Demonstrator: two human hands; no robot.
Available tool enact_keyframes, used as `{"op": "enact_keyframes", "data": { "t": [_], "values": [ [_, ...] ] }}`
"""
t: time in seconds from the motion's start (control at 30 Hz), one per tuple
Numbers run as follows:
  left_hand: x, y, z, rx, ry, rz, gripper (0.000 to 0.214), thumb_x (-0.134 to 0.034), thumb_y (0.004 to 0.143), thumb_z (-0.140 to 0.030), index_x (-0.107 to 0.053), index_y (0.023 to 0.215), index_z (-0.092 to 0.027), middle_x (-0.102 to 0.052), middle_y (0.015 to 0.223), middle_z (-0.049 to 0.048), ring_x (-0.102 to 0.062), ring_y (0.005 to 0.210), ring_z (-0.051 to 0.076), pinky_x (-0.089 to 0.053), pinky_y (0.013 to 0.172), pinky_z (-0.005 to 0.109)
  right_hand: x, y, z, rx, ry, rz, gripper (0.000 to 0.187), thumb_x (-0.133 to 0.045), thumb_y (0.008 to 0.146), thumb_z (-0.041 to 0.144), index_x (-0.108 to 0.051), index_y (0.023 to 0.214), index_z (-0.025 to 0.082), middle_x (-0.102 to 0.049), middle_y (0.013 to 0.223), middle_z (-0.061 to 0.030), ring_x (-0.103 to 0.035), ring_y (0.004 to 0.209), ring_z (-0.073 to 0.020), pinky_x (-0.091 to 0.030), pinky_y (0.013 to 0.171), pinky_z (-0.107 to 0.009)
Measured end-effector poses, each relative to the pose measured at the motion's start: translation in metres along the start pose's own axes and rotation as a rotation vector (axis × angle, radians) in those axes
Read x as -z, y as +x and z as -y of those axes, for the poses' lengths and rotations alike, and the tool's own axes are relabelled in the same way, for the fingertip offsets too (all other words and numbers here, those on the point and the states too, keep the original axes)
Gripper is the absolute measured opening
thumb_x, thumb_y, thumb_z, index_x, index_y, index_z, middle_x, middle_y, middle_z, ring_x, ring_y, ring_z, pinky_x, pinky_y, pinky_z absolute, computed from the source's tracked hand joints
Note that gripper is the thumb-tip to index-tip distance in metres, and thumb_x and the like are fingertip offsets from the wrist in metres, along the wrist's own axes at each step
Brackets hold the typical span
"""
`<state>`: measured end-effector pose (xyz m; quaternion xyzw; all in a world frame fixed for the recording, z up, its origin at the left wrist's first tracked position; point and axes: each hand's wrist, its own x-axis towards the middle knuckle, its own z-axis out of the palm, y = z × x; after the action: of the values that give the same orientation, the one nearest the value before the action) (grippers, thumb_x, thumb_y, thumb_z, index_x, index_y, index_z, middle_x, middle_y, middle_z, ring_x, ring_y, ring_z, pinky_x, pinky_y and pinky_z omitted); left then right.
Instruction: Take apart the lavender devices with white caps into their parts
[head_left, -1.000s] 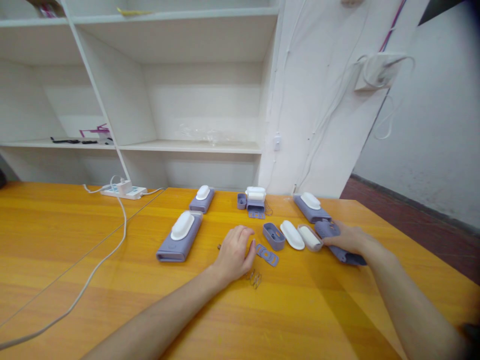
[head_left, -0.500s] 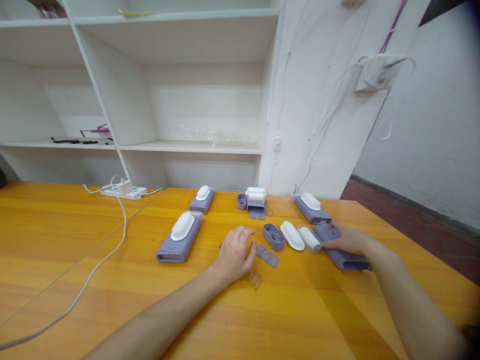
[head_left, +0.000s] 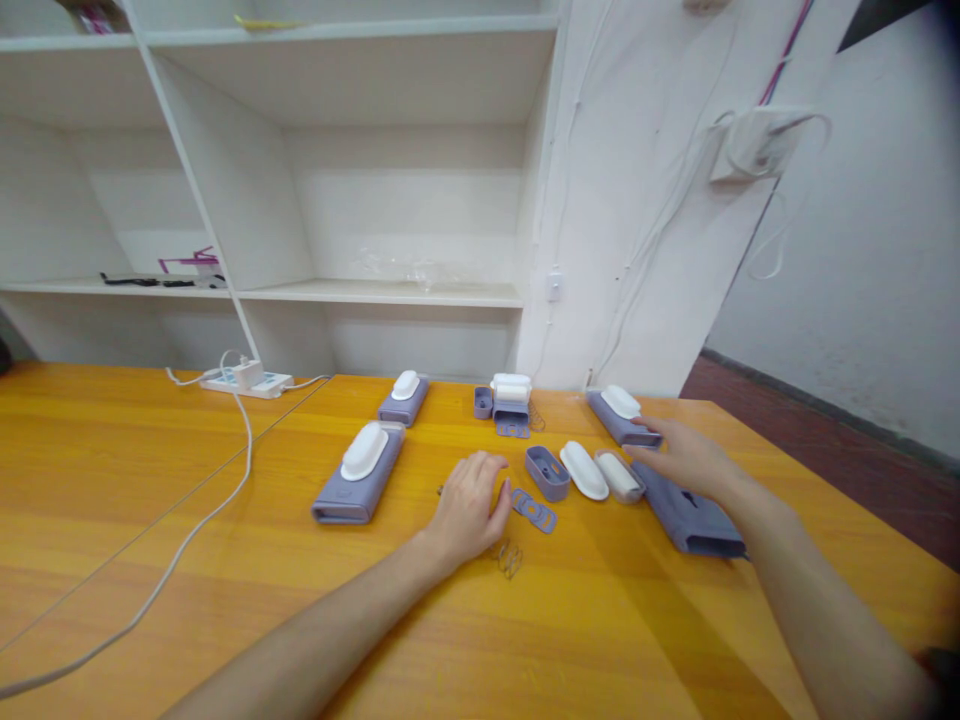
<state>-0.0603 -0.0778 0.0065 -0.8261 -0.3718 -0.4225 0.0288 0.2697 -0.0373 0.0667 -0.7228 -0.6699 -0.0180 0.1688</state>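
My left hand (head_left: pixel 466 508) rests on the wooden table with loosely bent fingers and the thumb apart. Beside its thumb lie flat purple plates with cut-outs (head_left: pixel 534 511), and thin wire springs (head_left: pixel 510 558) are just below. My right hand (head_left: pixel 686 456), fingers stretched out, is over the far end of a purple hollow housing (head_left: pixel 691 512); whether it touches is unclear. To the left of that housing are a white roller in a clear holder (head_left: pixel 619 475), a white oval cover (head_left: pixel 584 470) and a purple oval cup (head_left: pixel 547 473).
Purple housings with white oval tops stand at left (head_left: pixel 360 470), back left (head_left: pixel 405 397) and back right (head_left: pixel 621 412). More parts, including a white roller piece (head_left: pixel 511 388), sit at the back middle. A power strip (head_left: pixel 247 380) trails a white cable (head_left: pixel 217 512) across the left side.
My right hand has let go of the purple housing and lifted slightly away, fingers straightened. The housing now lies a little nearer, its top uncovered. My left hand has stayed put.
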Motion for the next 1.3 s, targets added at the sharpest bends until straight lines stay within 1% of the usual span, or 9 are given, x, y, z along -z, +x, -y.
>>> {"op": "enact_keyframes", "data": {
  "t": [0.2,0.37,0.6,0.77,0.87,1.0,1.13,1.23,1.3],
  "values": [
    [-0.001,0.0,0.0,0.008,0.019,0.026,0.019,-0.044,0.085,-0.02,-0.047,0.103,-0.017,-0.056,0.094,0.0094,-0.054,0.088,0.022,-0.046,0.077,0.037,-0.028,-0.014,0.054,0.211,-0.086,-0.019,0.041,-0.049,0.081,0.042,-0.059,0.116,0.024,-0.061,0.118,-0.011,-0.047,0.116,-0.0326,-0.017,0.099,-0.065],
    [0.0,-0.001,0.0,0.005,0.029,0.038,0.018,-0.043,0.086,-0.021,-0.047,0.103,-0.017,-0.056,0.094,0.0096,-0.054,0.088,0.022,-0.045,0.077,0.038,-0.058,-0.026,0.073,0.302,-0.166,-0.031,0.041,-0.052,0.076,0.027,-0.057,0.116,0.021,-0.065,0.106,-0.0122,-0.05,0.109,-0.0323,-0.007,0.095,-0.071],
    [-0.001,-0.001,0.001,0.012,0.03,0.055,0.018,-0.042,0.086,-0.021,-0.046,0.104,-0.017,-0.056,0.095,0.0092,-0.053,0.088,0.023,-0.044,0.078,0.038,-0.067,-0.032,0.084,0.324,-0.192,-0.051,0.059,-0.051,0.071,0.016,-0.044,0.129,0.022,-0.063,0.109,-0.0103,-0.053,0.104,-0.0276,-0.011,0.101,-0.061],
    [0.0,-0.001,0.0,0.022,0.031,0.066,0.018,-0.042,0.087,-0.021,-0.046,0.104,-0.017,-0.056,0.095,0.0094,-0.053,0.089,0.023,-0.044,0.079,0.037,-0.058,-0.032,0.094,0.382,-0.101,-0.062,0.068,-0.047,0.072,0.011,-0.034,0.138,0.024,-0.059,0.11,-0.0089,-0.056,0.099,-0.0251,-0.036,0.091,-0.039],
    [0.001,0.0,-0.001,0.02,0.03,0.068,0.018,-0.042,0.087,-0.021,-0.046,0.104,-0.017,-0.056,0.096,0.0096,-0.052,0.089,0.022,-0.043,0.079,0.037,-0.041,-0.025,0.089,0.395,-0.026,-0.117,0.073,-0.045,0.07,0.006,-0.03,0.139,0.021,-0.054,0.114,-0.0095,-0.054,0.102,-0.024,-0.04,0.087,-0.032],
    [0.001,0.0,0.0,0.013,0.028,0.067,0.018,-0.041,0.087,-0.021,-0.046,0.104,-0.017,-0.057,0.097,0.0095,-0.052,0.089,0.022,-0.043,0.079,0.037,-0.01,-0.011,0.064,0.323,-0.009,-0.132,0.073,-0.047,0.066,0.006,-0.034,0.137,0.018,-0.049,0.115,-0.0109,-0.051,0.106,-0.0242,-0.041,0.089,-0.031],
    [0.0,0.0,0.0,0.009,0.029,0.064,0.018,-0.041,0.087,-0.021,-0.046,0.104,-0.016,-0.057,0.096,0.0095,-0.052,0.088,0.022,-0.043,0.078,0.037,0.007,-0.002,0.025,0.184,-0.073,-0.026,0.059,-0.052,0.066,0.009,-0.047,0.125,0.015,-0.05,0.108,-0.0123,-0.055,0.095,-0.0239,-0.043,0.082,-0.03],
    [0.0,-0.001,0.0,0.005,0.032,0.064,0.018,-0.041,0.087,-0.021,-0.046,0.104,-0.017,-0.056,0.095,0.0095,-0.052,0.088,0.022,-0.043,0.078,0.037,0.004,0.001,0.001,0.126,-0.145,0.115,0.045,-0.052,0.066,0.005,-0.06,0.109,0.016,-0.053,0.097,-0.0106,-0.056,0.087,-0.0214,-0.043,0.075,-0.027],
    [0.0,-0.001,0.0,0.004,0.033,0.063,0.018,-0.041,0.087,-0.021,-0.046,0.104,-0.017,-0.056,0.096,0.0095,-0.052,0.088,0.022,-0.043,0.078,0.037,-0.002,0.001,-0.009,0.096,-0.178,0.179,0.047,-0.052,0.065,0.002,-0.062,0.108,0.02,-0.054,0.093,-0.0088,-0.057,0.085,-0.0195,-0.042,0.072,-0.025]
  ]
}}
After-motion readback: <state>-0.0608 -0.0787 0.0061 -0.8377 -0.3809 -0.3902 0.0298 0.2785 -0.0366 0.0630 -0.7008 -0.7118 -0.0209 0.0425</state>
